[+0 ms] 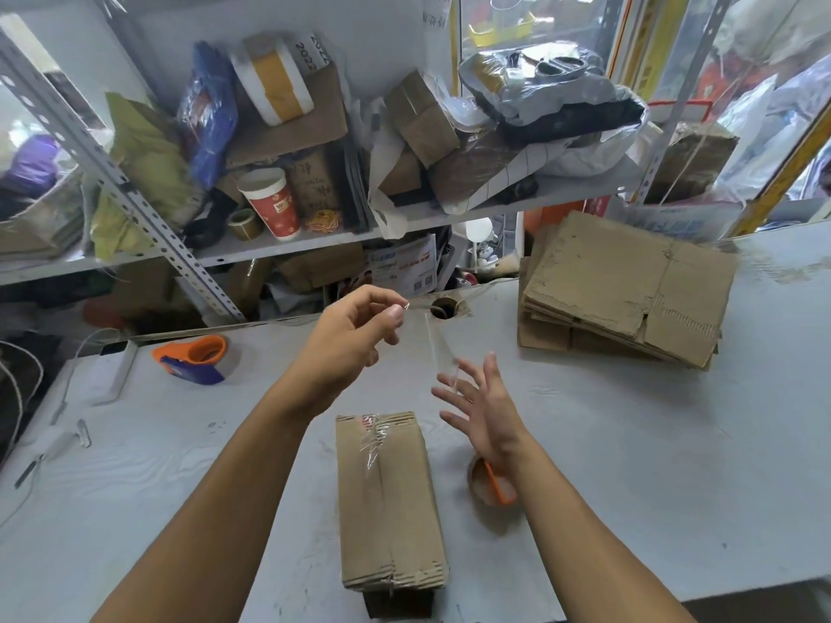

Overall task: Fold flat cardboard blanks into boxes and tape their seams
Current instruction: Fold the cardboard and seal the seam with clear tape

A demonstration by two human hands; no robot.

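Observation:
A folded cardboard box (390,501) lies lengthwise on the grey table (629,465), clear tape crumpled along its centre seam near the far end. Above it my left hand (355,341) pinches one end of a clear tape strip (434,346) between thumb and forefinger. The strip hangs down to my right hand (479,404), whose fingers are spread, with the strip's lower end stuck to a fingertip. A tape roll with an orange cutter (490,483) sits just right of the box, partly hidden by my right wrist.
A stack of flat cardboard blanks (625,285) lies at the table's far right. An orange and blue tape dispenser (195,359) stands at the far left beside a white power strip (114,368). Cluttered metal shelves (314,236) rise behind the table.

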